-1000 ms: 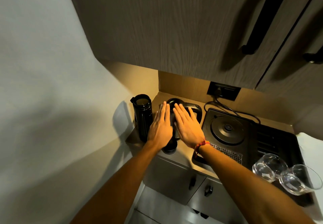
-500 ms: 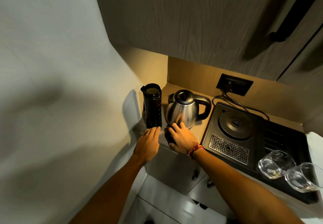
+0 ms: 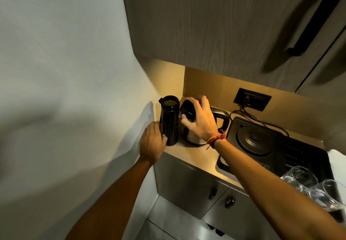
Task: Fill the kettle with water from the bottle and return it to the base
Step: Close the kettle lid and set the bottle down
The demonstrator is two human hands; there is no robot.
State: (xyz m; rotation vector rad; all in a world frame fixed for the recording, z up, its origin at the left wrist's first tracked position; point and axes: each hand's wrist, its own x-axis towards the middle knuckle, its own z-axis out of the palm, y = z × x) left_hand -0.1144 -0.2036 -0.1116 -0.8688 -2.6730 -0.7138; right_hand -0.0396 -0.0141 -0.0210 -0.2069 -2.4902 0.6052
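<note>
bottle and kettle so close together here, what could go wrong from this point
1. The bottle stands open-topped near the counter's front corner; the left hand wraps only its lower part, so a bump could tip it.
2. The right hand works the kettle lid right beside the bottle and may knock it.
3. The kettle must travel to the base; the power cord and two glasses lie on that side.
</note>
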